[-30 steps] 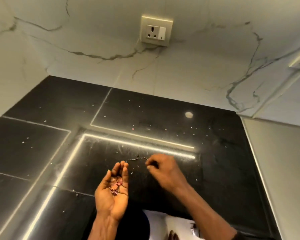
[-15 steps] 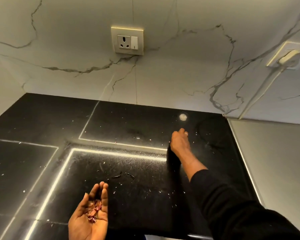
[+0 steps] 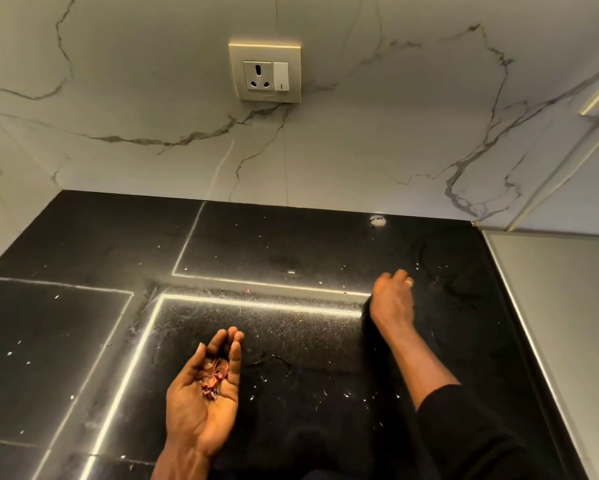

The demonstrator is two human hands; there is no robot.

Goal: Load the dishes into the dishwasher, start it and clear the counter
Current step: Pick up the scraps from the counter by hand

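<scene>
counter [image 3: 66,341] specks [image 3: 345,395] want light pinches: your right hand [image 3: 393,299] curls near the right edge, contents unclear; keep your cupped left hand [image 3: 204,396] level under its reddish scraps [image 3: 215,375].

Counter [image 3: 83,341] is bounded behind by wall [image 3: 360,150]; socket [image 3: 265,73] is mounted on wall above counter's middle; side panel [image 3: 561,306] is set along counter's right edge; left hand [image 3: 204,400] is held near front, scraps [image 3: 215,375] lying in its palm; right hand [image 3: 393,299] is placed farther back and right; crumbs [image 3: 345,395] are scattered across counter.
</scene>
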